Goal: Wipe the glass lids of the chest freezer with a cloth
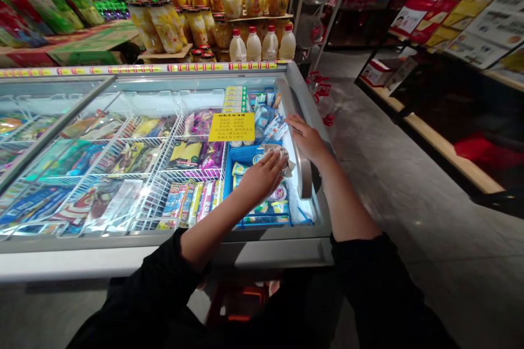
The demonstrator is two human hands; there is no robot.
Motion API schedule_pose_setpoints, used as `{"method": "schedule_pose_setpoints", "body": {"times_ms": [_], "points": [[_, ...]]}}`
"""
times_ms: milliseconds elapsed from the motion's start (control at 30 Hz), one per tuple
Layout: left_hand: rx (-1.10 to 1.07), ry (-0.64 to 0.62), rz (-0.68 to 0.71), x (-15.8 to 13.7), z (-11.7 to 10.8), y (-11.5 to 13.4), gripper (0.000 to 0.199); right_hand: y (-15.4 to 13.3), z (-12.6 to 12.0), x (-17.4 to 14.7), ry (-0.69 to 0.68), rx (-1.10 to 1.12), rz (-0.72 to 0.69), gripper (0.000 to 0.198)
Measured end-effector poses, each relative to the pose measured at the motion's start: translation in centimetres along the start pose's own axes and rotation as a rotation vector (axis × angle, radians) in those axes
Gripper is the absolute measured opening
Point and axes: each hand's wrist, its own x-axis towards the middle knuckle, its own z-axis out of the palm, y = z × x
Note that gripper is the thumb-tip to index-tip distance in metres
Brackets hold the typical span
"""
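Observation:
My left hand [265, 173] presses a crumpled, pale cloth [290, 168] against the glass lid of a chest freezer [270, 248], above a blue basket [226, 177] of packaged ice cream. Part of the cloth is hidden under the fingers. To the right, my right hand [306, 140] rests with its fingers stretched out by the lid's right edge, near the upper part of the grey handle [303, 179]. A yellow sign with printed text [231, 127] is on the glass just beyond my left hand.
White wire baskets [141, 217] of wrapped ice creams fill the freezer to the left. Behind it stand jars of fruit [201, 27] and bottles with red caps [254, 45]. A shelf with boxes [382, 72] lies right, across the grey floor [380, 158]. Below the freezer's front is a red object [235, 302].

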Motion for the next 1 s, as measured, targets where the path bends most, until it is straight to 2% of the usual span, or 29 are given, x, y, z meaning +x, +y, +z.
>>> {"method": "schedule_pose_setpoints", "body": {"times_ms": [167,300,400,500,600,733,867,933,1000], "points": [[0.05,-0.026,-0.13,3.1,-0.8,-0.7,0.054,0.9,0.2,0.3,-0.011,0.09,0.007,0.051],[0.08,-0.045,-0.226,2.6,-1.4,-0.7,0.054,1.1,0.3,0.4,-0.021,0.125,0.003,0.053],[0.064,-0.043,-0.155,2.2,-0.8,0.3,0.058,1.0,0.4,0.4,-0.024,0.12,0.022,0.053],[0.046,-0.022,-0.049,3.3,-0.3,0.4,0.065,0.9,0.4,0.4,-0.023,0.115,0.025,0.051],[0.079,-0.024,-0.121,4.5,-0.7,-0.6,0.062,0.9,0.5,0.4,-0.024,0.108,0.019,0.052],[0.156,-0.054,-0.236,3.4,-1.8,-1.0,0.056,1.3,0.6,0.5,-0.016,0.137,-0.002,0.052],[0.165,-0.071,-0.154,2.9,-2.0,-0.4,0.053,2.0,1.0,0.7,0.007,0.24,-0.043,0.05],[0.145,-0.081,-0.101,3.9,-1.9,-0.8,0.052,2.2,1.1,0.8,0.019,0.27,-0.049,0.051],[0.141,-0.083,-0.116,5.3,-1.9,-1.7,0.052,2.2,1.2,0.8,0.026,0.276,-0.041,0.052]]}}
